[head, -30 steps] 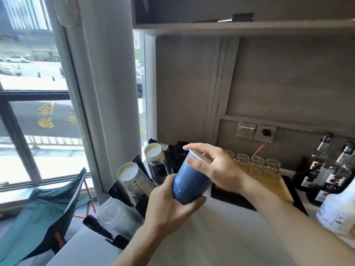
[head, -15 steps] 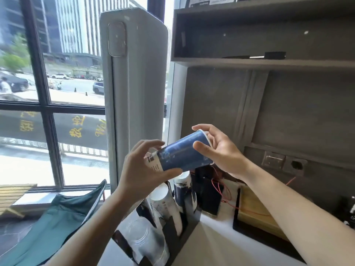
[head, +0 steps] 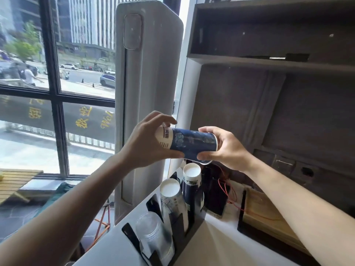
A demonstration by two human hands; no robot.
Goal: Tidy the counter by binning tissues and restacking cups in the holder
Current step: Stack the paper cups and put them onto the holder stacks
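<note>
I hold a blue paper cup (head: 189, 144) sideways in the air with both hands. My left hand (head: 146, 143) grips its white base end, and my right hand (head: 224, 146) grips the rim end. Directly below stands a black cup holder (head: 178, 225) on the counter. It carries two upside-down stacks of paper cups: a pale one (head: 172, 200) and a blue one (head: 192, 185). A stack of clear plastic cups (head: 153, 239) leans in the holder's nearest slot. No tissues are visible.
A tall grey air-conditioner column (head: 142, 104) rises just left of the holder. A wooden tray (head: 267, 221) on a black mat lies to the right, with a red wire (head: 226, 189) over it. Wall sockets (head: 295, 167) and a dark shelf (head: 269, 62) are behind. The white counter (head: 221, 246) runs below.
Both hands lifted the blue cup higher and tipped it fully sideways, base toward the left. My view has risen, so the holder now sits lower in the frame.
</note>
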